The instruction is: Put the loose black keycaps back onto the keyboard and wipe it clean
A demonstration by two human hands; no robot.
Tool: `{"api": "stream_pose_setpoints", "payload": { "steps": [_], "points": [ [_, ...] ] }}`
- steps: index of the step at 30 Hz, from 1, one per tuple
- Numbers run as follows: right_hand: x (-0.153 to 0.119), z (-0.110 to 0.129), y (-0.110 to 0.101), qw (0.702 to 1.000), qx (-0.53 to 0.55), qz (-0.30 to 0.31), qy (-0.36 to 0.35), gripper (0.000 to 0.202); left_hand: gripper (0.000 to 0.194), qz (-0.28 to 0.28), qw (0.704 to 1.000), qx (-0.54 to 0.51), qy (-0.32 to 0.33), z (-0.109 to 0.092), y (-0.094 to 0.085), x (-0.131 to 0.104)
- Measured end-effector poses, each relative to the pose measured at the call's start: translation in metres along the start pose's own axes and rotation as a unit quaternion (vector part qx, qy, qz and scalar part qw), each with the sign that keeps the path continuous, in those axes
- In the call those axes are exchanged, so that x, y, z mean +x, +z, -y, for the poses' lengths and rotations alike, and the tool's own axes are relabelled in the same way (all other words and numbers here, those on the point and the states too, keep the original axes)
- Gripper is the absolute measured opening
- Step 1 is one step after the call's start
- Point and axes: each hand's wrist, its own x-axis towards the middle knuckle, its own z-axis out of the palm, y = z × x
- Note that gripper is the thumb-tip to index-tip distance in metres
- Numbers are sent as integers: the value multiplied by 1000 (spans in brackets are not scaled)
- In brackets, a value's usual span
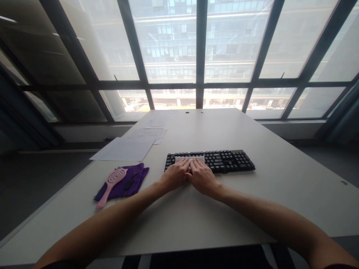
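A black keyboard (218, 160) lies on the white table, and a folded white tissue or wipe (199, 158) rests across the left part of its keys. My left hand (177, 172) lies with fingers stretched forward, pressing on the wipe. Beside it, my right hand (203, 175) also has its fingers laid flat on the wipe. The two hands touch each other near the thumbs. Keys and part of the wipe beneath the fingers are hidden.
To the left, a pink hairbrush (113, 181) and a small black-handled tool (129, 183) lie on a folded purple cloth (140, 175). Paper sheets (123, 148) are spread behind them. The white table (280, 194) reaches toward large windows.
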Motion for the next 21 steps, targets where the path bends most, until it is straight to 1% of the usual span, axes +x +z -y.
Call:
{"api": "stream_pose_setpoints", "payload": {
  "steps": [3, 6, 11, 15, 21],
  "points": [
    [-1, 1, -3, 1000, 8, 0, -16, 61, 53, 4, 1000, 4, -30, -7, -4, -3],
    [-1, 2, -4, 1000, 10, -2, -28, 61, 50, -9, 999, 10, -46, -10, -5, -5],
    [0, 2, -3, 1000, 11, -11, -25, 64, 52, -46, 999, 1, -16, -8, 1, -5],
    [0, 2, -2, 1000, 7, -7, -16, 66, 54, -32, 999, -12, -18, -5, 7, -4],
    [2, -2, -1, 1000, -23, -3, 3, 72, 56, -18, 999, -10, -44, -6, 13, -4]
  ]
}}
